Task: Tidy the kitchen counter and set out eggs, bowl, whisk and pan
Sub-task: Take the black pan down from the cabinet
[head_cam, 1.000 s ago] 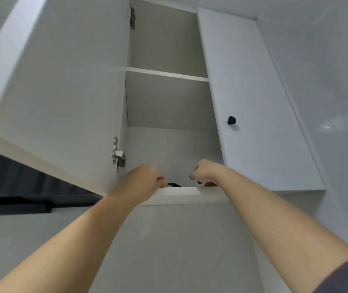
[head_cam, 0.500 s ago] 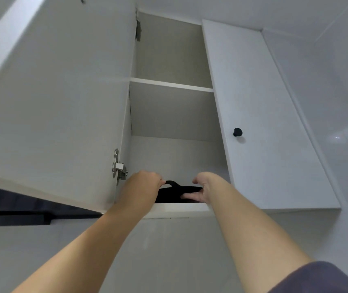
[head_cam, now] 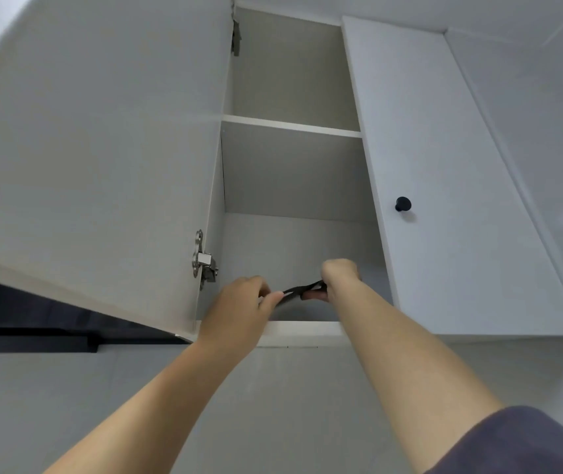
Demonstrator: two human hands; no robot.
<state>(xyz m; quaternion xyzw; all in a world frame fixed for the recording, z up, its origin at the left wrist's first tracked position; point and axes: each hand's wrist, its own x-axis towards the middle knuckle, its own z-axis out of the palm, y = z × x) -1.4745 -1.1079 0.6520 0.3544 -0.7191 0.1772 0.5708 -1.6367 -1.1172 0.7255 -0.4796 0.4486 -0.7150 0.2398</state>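
Note:
I look up into an open white wall cabinet (head_cam: 293, 172). Both arms reach to its bottom shelf (head_cam: 304, 328). My left hand (head_cam: 239, 302) and my right hand (head_cam: 339, 278) are each closed on one end of a thin flat black object (head_cam: 302, 290), held between them just above the shelf's front edge. I cannot tell what the black object is; most of it is hidden by my fingers and seen edge-on. No eggs, bowl, whisk or pan are in view.
The cabinet's left door (head_cam: 95, 148) hangs open toward me, its metal hinge (head_cam: 203, 261) beside my left hand. The right door (head_cam: 444, 200) is closed, with a black knob (head_cam: 403, 203). An upper shelf (head_cam: 292, 126) crosses the cabinet. White wall lies below.
The black object has risen and tilted to edge-on between my hands. My right hand lifted higher and closed into a fist on it; my left hand shifted slightly right.

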